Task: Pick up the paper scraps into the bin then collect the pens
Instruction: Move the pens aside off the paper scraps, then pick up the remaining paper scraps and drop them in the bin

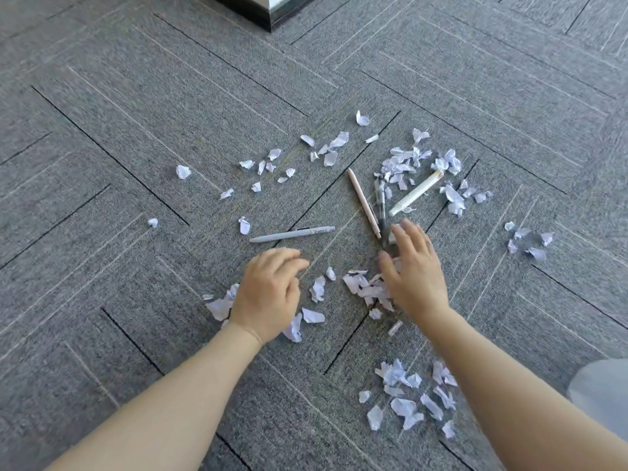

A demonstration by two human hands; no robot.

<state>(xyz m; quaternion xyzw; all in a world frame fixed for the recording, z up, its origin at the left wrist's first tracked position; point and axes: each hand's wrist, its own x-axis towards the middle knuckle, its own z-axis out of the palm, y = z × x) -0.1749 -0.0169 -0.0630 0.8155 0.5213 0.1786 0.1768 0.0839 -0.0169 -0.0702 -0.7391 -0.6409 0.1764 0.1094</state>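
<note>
Scraps [368, 288] of pale paper lie scattered over the carpet [136, 130], thickest in a clump just in front of the grey pen [292, 234], which serves as the marker for everything else. That pen lies flat, nearly crosswise, its tip pointing left. Right of it and touching nothing of it, a pink pen [364, 202] and a clear pen [380, 203] lie side by side, both running away from the person, and further right a cream pen [416, 193] slants up to the right among more torn paper. Beyond the grey pen a loose band of smaller pieces [326, 149] spreads across the carpet, with single bits well off to its left. On the near side, to the right, another heap [407, 392] sits close to the right forearm, and a small group [530, 241] lies far to the right. The left hand [268, 294] hovers just in front of the grey pen's middle, fingers curled loosely downward with nothing in them, paper showing at its left edge and under its wrist. The right hand [413, 270] is spread with straight fingers, palm turned inward, its fingertips by the near ends of the pink and clear pens and its palm against the clump; whether it touches the pens cannot be told. Far beyond the grey pen, at the top edge, stands the dark base of some furniture [268, 11]. Pale cloth [601, 392] shows at the right edge.
</note>
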